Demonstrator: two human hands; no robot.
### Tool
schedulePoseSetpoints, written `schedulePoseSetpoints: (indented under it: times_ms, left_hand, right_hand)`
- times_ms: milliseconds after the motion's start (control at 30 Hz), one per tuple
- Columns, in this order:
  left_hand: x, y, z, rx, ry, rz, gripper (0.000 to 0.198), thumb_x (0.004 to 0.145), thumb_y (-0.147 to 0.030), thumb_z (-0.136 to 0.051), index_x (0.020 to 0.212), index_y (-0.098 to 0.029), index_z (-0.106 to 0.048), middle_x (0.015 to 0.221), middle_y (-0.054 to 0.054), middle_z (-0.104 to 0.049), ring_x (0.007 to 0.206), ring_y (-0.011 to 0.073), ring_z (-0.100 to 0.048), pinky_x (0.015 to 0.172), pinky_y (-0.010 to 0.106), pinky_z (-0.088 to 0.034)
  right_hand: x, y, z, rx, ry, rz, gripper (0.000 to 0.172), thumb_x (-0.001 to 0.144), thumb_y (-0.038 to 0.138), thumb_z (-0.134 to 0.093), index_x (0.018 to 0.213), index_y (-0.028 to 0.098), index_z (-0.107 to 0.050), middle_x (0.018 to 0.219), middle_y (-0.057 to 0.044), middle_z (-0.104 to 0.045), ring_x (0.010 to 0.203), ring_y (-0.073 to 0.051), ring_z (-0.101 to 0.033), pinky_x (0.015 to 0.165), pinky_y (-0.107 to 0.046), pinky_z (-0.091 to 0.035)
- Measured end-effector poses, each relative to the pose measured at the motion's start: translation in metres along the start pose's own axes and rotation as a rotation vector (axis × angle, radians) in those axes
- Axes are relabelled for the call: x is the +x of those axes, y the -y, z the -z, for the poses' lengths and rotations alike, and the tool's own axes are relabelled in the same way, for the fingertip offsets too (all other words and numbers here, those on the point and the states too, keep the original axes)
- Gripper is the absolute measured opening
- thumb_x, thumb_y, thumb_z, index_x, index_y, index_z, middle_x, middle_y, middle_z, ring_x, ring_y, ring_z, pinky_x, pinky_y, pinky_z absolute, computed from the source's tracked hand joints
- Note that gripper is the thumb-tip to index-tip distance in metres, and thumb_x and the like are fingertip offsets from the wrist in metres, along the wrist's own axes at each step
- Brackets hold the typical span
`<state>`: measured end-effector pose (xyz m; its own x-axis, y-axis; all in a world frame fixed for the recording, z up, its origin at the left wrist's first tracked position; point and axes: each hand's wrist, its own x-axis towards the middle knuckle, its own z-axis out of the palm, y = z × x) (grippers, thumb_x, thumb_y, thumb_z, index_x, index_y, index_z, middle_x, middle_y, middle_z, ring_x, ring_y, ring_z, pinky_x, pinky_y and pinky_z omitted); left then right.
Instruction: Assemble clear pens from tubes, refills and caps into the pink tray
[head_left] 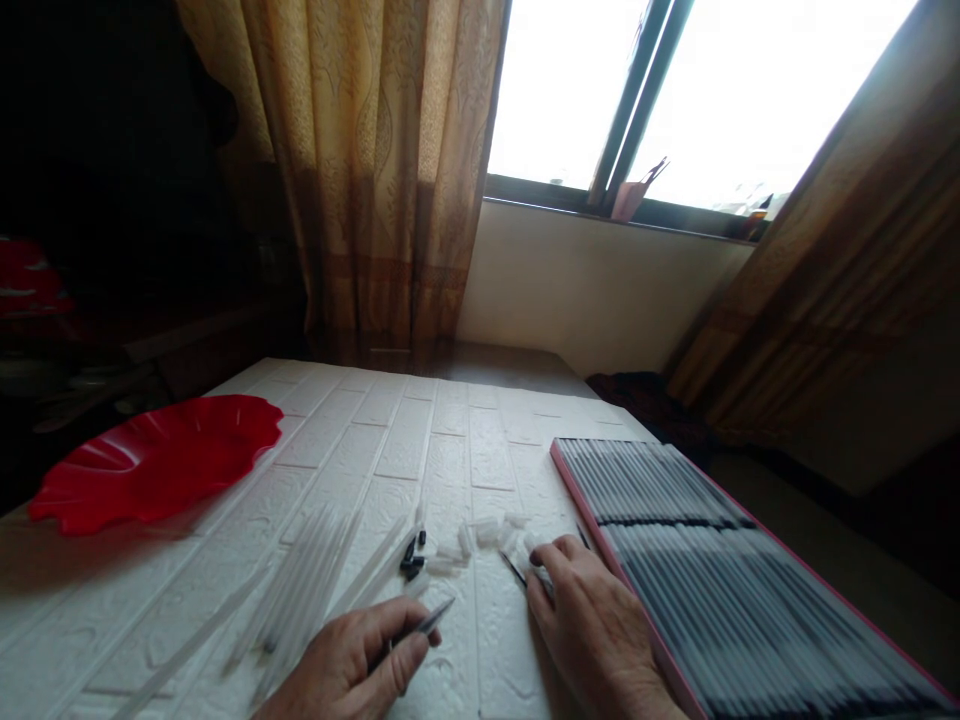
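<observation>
Toward the near edge of the white, brick-patterned tabletop [491, 430], the left hand [352, 655] is pinching a slim, grey, pointed piece [438, 615] beside long translucent plastic tubes [304, 575]. The right hand [589, 610] is resting half-curled by small translucent plastic caps [487, 530], its hold unclear, beside the pink-sided tray [560, 462] lining the right edge.

The left hand [360, 655] is gripping a slim pointed rod [441, 613] between thumb and fingers. The right hand [592, 615] is resting palm down, fingertips beside small clear pieces [487, 530]; its grip is remaining unclear. Small black pieces [411, 562] are lying between the hands. Clear tubes [307, 560] are lying farther left, near a red dish [165, 455]. A pink-edged tray [574, 491] is holding rows of slender rods [720, 590] at right.
</observation>
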<state>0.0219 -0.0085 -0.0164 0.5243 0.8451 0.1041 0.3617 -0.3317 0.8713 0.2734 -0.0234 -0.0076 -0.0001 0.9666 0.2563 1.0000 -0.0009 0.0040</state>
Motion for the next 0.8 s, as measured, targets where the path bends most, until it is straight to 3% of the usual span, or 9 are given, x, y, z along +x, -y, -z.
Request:
schedulePoseSetpoints:
  times_ms: [100,167,300,467,600,800]
  left_hand:
    - [0.000,0.000,-0.001,0.028,-0.008,-0.028,0.026,0.094,-0.045,-0.055,0.091,-0.028,-0.074,0.074,-0.003,-0.071,0.068,0.0166,-0.066,0.067,0.018,-0.050]
    - [-0.001,-0.001,-0.002,0.045,-0.009,-0.032,0.028,0.095,-0.045,-0.053,0.091,-0.028,-0.074,0.073,-0.003,-0.071,0.068,0.0164,-0.066,0.066,0.018,-0.050]
    - [-0.004,-0.003,-0.003,0.059,0.031,0.007,0.033,0.098,-0.046,-0.048,0.099,-0.026,-0.074,0.065,-0.004,-0.065,0.061,0.0139,-0.062,0.059,0.016,-0.046]
    - [-0.004,-0.006,0.000,0.039,0.021,-0.026,0.034,0.098,-0.048,-0.050,0.095,-0.026,-0.076,0.065,-0.004,-0.065,0.060,0.0133,-0.061,0.061,0.016,-0.046]
    - [-0.003,-0.012,0.003,0.080,0.007,-0.056,0.029,0.097,-0.044,-0.051,0.093,-0.029,-0.075,0.072,-0.004,-0.071,0.064,0.0150,-0.064,0.065,0.017,-0.049]
    - [-0.001,-0.018,0.006,0.169,0.180,-0.070,0.029,0.100,-0.040,-0.045,0.100,-0.027,-0.071,0.082,-0.001,-0.076,0.074,0.0177,-0.072,0.069,0.018,-0.050]
  right_hand:
    - [0.000,-0.002,-0.003,-0.013,-0.018,0.017,0.017,0.084,0.008,-0.057,0.078,0.021,-0.064,0.081,-0.007,-0.069,0.071,-0.024,-0.070,0.058,-0.030,-0.046]
    - [0.000,-0.005,-0.007,0.020,-0.100,0.056,0.017,0.087,0.009,-0.053,0.081,0.021,-0.063,0.081,-0.008,-0.070,0.071,-0.025,-0.069,0.059,-0.031,-0.047]
    - [-0.003,-0.007,-0.007,0.314,-0.252,0.154,0.017,0.094,0.017,-0.046,0.097,0.020,-0.062,0.087,-0.008,-0.073,0.075,-0.023,-0.071,0.065,-0.031,-0.050]
    - [-0.007,0.007,0.011,0.764,-0.062,0.279,0.012,0.091,0.020,-0.049,0.092,0.022,-0.061,0.076,-0.001,-0.069,0.064,-0.015,-0.064,0.060,-0.024,-0.048]
    - [-0.007,0.012,0.020,0.831,-0.012,0.338,0.012,0.089,0.016,-0.048,0.089,0.021,-0.060,0.075,0.000,-0.065,0.064,-0.013,-0.061,0.060,-0.021,-0.046]
    - [-0.007,0.015,0.014,0.868,0.022,0.394,0.013,0.086,0.013,-0.050,0.088,0.019,-0.061,0.075,-0.002,-0.065,0.065,-0.014,-0.062,0.061,-0.021,-0.047]
